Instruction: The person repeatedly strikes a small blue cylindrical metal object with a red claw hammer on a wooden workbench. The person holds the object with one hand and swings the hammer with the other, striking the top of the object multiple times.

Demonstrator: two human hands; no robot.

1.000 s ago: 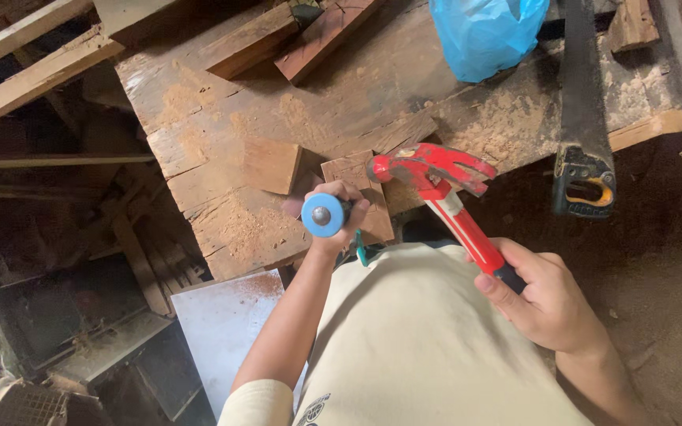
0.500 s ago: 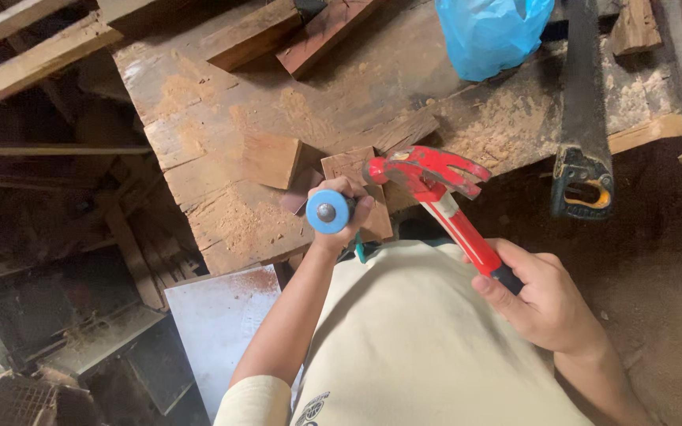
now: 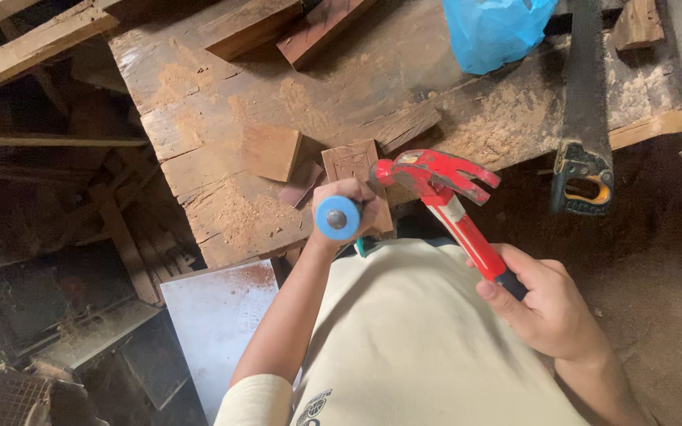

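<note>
A blue-capped chisel handle (image 3: 338,218) stands over a small carved wooden block (image 3: 354,170) at the near edge of the sawdust-strewn plank workbench (image 3: 199,110), clenched in the left hand (image 3: 349,207). The right hand (image 3: 550,304) is wrapped around the black grip of a red claw hammer (image 3: 444,189), its head just beside the chisel. A crumpled blue plastic bag (image 3: 495,31) lies at the far edge, a black-handled handsaw (image 3: 586,118) toward the right end.

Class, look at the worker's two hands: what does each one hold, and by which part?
The right hand grips a red claw hammer at the dark end of its handle. The left hand is wrapped round the handle of a blue-capped chisel, just below the cap.
</note>
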